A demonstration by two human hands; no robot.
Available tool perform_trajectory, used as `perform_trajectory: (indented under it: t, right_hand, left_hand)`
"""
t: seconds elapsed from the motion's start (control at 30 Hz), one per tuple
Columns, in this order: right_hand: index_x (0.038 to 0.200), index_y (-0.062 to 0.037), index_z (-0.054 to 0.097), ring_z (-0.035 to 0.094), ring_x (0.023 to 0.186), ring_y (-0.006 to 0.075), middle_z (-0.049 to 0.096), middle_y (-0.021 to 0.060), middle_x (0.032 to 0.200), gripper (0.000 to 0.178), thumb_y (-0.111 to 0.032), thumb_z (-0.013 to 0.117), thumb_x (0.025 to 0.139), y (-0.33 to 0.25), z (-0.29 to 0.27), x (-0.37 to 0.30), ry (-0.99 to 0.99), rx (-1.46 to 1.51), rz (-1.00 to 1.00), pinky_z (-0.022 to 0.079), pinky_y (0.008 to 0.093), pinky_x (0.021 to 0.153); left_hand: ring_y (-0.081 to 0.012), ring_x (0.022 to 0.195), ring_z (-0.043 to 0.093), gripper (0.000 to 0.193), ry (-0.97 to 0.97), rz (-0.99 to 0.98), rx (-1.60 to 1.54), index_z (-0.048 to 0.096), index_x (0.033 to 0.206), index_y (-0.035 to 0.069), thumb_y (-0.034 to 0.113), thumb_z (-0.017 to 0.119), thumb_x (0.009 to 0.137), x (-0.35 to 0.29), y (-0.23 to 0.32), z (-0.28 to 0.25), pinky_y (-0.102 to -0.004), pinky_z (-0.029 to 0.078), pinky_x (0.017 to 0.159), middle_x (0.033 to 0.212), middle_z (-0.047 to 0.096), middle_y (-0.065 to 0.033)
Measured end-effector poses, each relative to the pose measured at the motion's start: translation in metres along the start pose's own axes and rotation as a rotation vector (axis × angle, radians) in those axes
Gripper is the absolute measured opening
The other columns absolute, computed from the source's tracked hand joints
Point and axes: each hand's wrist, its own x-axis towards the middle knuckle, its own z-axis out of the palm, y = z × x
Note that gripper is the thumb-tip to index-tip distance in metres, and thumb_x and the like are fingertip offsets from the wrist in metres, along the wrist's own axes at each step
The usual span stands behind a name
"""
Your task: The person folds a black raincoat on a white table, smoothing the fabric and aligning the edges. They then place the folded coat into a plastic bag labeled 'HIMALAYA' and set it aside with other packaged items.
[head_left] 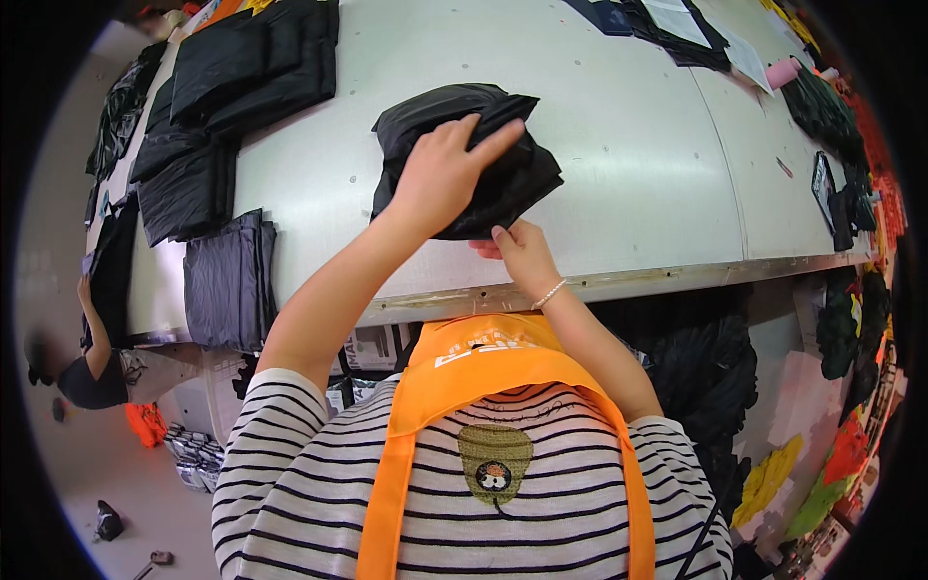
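Observation:
A folded bundle of shiny black fabric (454, 101) lies in front of me on the pale table, its far edge puffed up and its right corner layered. My left hand (440, 179) rests on top of it, thumb and fingers spread apart, some fingertips lost against the dark cloth. At the near edge, my right hand (522, 253) pinches the bundle, the thumb above and the fingers partly underneath.
Stacks of folded black fabric (256, 68) stand on the left of the table (628, 164), with another folded pile (229, 280) by its front edge. A person's arm (94, 319) works at far left. Papers (681, 19), a pink thread cone (783, 72) and black pieces (822, 111) lie at right.

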Motion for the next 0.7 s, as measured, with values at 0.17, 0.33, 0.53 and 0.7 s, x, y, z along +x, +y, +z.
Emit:
perform_trajectory:
  t: [0.17,0.33,0.53,0.7]
  right_hand:
    - [0.090,0.0119,0.055,0.069,0.077,0.0244,0.065,0.0164,0.085,0.019,-0.002,0.042,0.093,-0.005,-0.014,0.006,-0.031,-0.106,0.058,0.057,0.0298,0.070]
    - [0.085,0.0120,0.056,0.069,0.073,0.0227,0.066,0.0170,0.080,0.020,-0.002,0.043,0.091,-0.003,-0.014,-0.001,0.001,-0.248,0.001,0.056,0.0294,0.066]
    - [0.097,0.0058,0.055,0.065,0.075,0.0209,0.064,0.0106,0.084,0.013,-0.003,0.054,0.087,-0.002,-0.044,-0.002,0.199,-0.363,-0.101,0.054,0.0310,0.069]
    - [0.092,-0.0027,0.061,0.057,0.094,0.0228,0.060,0.0090,0.095,0.019,0.000,0.064,0.074,-0.030,-0.043,0.001,0.521,-1.177,-1.030,0.045,0.0329,0.077]
  left_hand:
    - [-0.0417,0.121,0.042,0.066,-0.128,0.088,0.089,0.042,0.137,0.025,0.015,0.060,0.075,-0.040,0.020,0.031,-0.0496,0.035,0.100,0.138,0.034,-0.0265]
    - [-0.0430,0.125,0.037,0.079,-0.317,0.129,0.003,0.032,0.142,0.019,0.014,0.062,0.070,-0.040,0.013,0.018,-0.0479,0.037,0.101,0.142,0.027,-0.0291]
    - [-0.0354,0.117,0.045,0.079,-0.283,-0.050,-0.292,0.026,0.142,0.007,0.005,0.063,0.073,-0.017,0.006,0.006,-0.0402,0.050,0.087,0.136,0.040,-0.0183]
    - [-0.0331,0.107,0.049,0.078,-0.275,-0.011,-0.192,0.027,0.141,0.006,0.004,0.065,0.073,-0.002,0.012,0.013,-0.0379,0.054,0.079,0.142,0.035,-0.0145]
